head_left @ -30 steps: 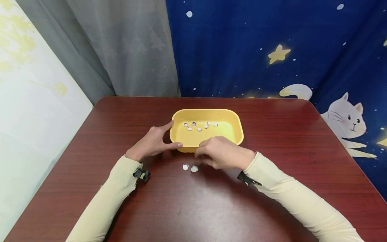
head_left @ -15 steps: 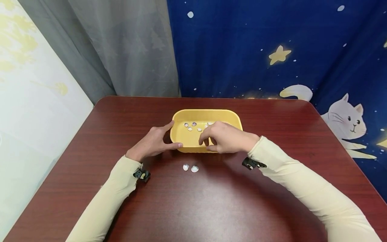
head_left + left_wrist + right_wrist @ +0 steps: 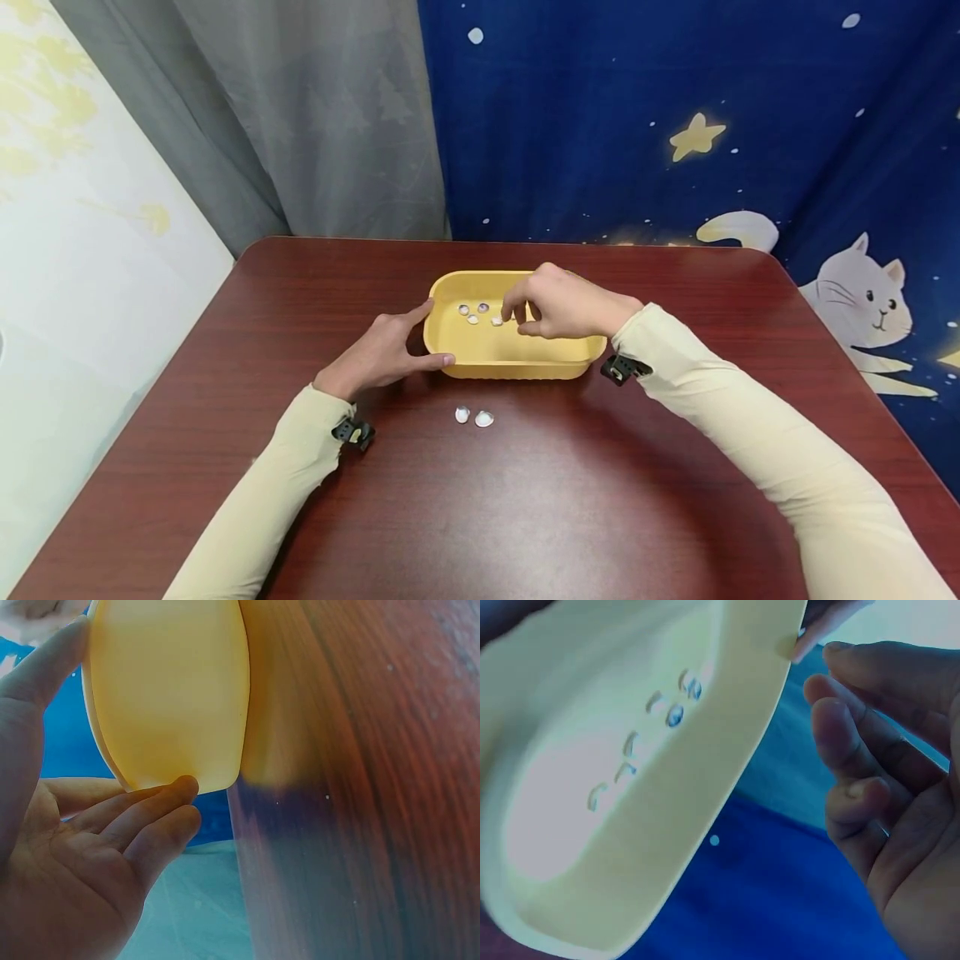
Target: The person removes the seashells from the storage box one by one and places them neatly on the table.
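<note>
A yellow plastic basin [image 3: 517,371] stands on the table. Several small white shells [image 3: 473,319] lie on its floor, some partly behind my right hand in the head view. My left hand [image 3: 378,350] holds the basin's left end, thumb on the front rim and fingers round the end wall [image 3: 172,712]. Over the basin's right half hovers my right hand [image 3: 562,304], fingers loosely bent downward, its fingertips close to the shells. In the right wrist view nothing shows between those spread fingers [image 3: 836,731]. Two more shells [image 3: 483,418] rest on the table before the basin.
Dark red-brown wooden table [image 3: 525,517] beneath everything. A grey curtain [image 3: 352,125] and a blue curtain [image 3: 562,125] with stars and a cat hang behind its far edge. Black camera straps circle both wrists.
My right hand has risen from the tabletop in front of the basin, passed over the front rim, and moved back above the shells inside. The left hand and both table shells stay put.
</note>
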Tool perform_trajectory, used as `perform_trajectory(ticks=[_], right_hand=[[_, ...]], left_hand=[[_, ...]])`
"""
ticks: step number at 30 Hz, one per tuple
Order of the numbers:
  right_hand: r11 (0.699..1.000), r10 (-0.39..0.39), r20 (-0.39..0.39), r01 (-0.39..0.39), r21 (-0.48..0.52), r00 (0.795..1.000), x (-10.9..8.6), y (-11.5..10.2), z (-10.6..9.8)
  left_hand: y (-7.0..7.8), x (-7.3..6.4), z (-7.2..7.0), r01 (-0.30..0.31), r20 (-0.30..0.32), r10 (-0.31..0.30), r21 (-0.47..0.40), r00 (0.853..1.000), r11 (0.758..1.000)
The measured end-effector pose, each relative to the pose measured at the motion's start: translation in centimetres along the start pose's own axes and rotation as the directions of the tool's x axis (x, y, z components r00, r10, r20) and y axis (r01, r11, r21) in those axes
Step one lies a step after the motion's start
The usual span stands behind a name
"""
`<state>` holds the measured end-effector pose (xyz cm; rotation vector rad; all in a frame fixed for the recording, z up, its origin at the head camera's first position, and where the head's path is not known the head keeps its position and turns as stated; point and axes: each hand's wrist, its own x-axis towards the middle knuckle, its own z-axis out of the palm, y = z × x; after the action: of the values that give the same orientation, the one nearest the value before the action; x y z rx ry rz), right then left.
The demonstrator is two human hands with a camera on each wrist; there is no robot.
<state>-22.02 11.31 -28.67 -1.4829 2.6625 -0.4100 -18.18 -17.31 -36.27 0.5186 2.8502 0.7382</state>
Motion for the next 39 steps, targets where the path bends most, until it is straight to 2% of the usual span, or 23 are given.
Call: perform_trajectory(ticks=[10, 25, 30, 35, 39], right_hand=[[0.997, 0.074, 0.019, -0.073, -0.039, 0.997, 2.4, 1.3, -1.0], [0.985, 0.167, 0.028, -0.165, -0.05, 0.986, 4.5, 4.4, 1.3], [0.97, 0.239, 0.07, -0.236, -0.054, 0.968, 4.9, 5.1, 2.0], [0.945, 0.324, 0.136, -0.315, -0.085, 0.936, 5.1, 5.4, 2.7], [0.93, 0.36, 0.141, -0.342, -0.135, 0.922, 5.3, 5.5, 3.4]], left_hand=[[0.1, -0.1, 0.0, -0.002, -0.006, 0.002, -0.005, 1.0, 1.0], [0.1, -0.2, 0.2, 0.007, 0.005, -0.007, 0.011, 1.0, 1.0], [0.1, -0.2, 0.3, 0.007, 0.0, -0.007, 0.004, 1.0, 1.0], [0.2, -0.2, 0.2, 0.004, -0.001, -0.004, 0.002, 1.0, 1.0], [0.3, -0.1, 0.1, 0.006, -0.002, -0.006, 0.0, 1.0, 1.0]])
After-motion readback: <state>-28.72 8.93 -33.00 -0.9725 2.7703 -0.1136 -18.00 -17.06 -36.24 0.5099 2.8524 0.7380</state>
